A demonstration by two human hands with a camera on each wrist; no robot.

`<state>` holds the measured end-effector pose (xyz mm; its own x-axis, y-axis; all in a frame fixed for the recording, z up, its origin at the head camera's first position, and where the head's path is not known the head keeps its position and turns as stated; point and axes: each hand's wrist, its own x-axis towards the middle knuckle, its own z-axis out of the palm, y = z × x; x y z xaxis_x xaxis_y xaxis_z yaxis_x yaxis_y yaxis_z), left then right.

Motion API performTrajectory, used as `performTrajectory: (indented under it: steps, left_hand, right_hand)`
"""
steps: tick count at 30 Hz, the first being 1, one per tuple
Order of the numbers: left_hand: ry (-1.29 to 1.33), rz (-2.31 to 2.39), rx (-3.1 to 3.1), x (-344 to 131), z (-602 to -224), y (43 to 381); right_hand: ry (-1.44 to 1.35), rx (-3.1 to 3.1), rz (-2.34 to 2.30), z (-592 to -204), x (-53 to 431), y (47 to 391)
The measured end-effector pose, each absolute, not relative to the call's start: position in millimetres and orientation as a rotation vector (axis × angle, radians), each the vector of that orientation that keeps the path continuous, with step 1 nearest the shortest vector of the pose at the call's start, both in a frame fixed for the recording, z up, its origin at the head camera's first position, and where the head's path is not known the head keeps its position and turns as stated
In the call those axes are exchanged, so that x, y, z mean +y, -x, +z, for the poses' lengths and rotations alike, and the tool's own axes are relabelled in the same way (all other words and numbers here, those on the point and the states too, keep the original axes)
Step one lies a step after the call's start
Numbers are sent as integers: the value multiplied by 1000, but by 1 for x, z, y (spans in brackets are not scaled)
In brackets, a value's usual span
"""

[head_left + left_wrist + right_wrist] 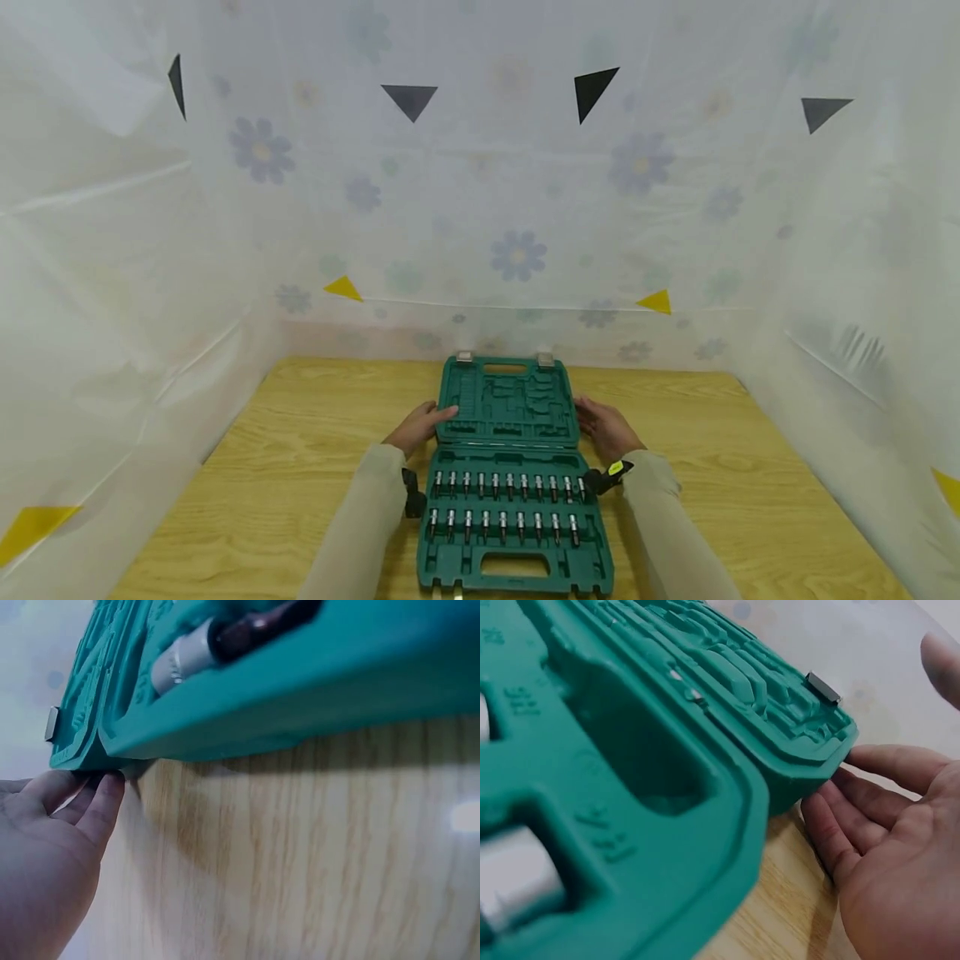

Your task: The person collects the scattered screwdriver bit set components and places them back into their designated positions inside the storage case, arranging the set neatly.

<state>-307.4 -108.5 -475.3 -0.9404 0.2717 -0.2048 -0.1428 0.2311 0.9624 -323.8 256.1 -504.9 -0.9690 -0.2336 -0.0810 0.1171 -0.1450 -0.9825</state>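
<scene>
A green molded tool case lies unfolded on the table, its lid (pixel 517 400) at the far side and its base (pixel 450 562) nearer. Two rows of silver bit sockets (pixel 495 485) sit in the base; the lid's molded slots hold nothing. My left hand (pixel 416 427) grips the lid's left edge, thumb over the rim, with the fingers (pixel 101 814) tucked beneath its corner. At the lid's right edge is my right hand (pixel 609 429). Its fingers (pixel 866 806) reach straight to the lid's underside, while the thumb (pixel 941 667) stands raised away from the case.
Wood-grain table (pixel 300 483) surrounds the case. White flower-printed sheeting (pixel 465 208) rises behind and at both sides, with black and yellow triangles on it. Two metal latches (pixel 545 360) stick up from the lid's far edge. Black wrist straps (pixel 412 493) overlap the base's sides in the head view.
</scene>
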Motion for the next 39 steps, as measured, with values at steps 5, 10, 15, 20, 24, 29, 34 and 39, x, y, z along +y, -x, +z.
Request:
performTrajectory:
  steps: [5,10,15,20,24,29,34,39]
  left_hand:
    - [-131,1831,2158,-109,-478,310]
    - [-164,1899,2155,-110,-480,310]
    - [-183,1933,2197,-110,-478,308]
    - [-169,1969,2267,-110,-474,306]
    - [-176,1993,2317,-111,-473,306]
    - [-188,2019,2352,-112,-473,306]
    - [-193,2060,2390,-113,-473,306]
    - [-190,2078,2454,-114,-468,304]
  right_hand:
    - [220,1796,-2299,-505,260,321]
    - [295,1708,-2365,-502,263,317]
    - [356,1709,-2372,-495,263,313]
    - [417,1702,-2374,-486,262,310]
    - [431,1692,-2402,-481,261,308]
    - [429,1705,-2406,-476,260,306]
    - [467,1717,-2413,-469,260,302]
    - [532,1739,-2404,-463,261,300]
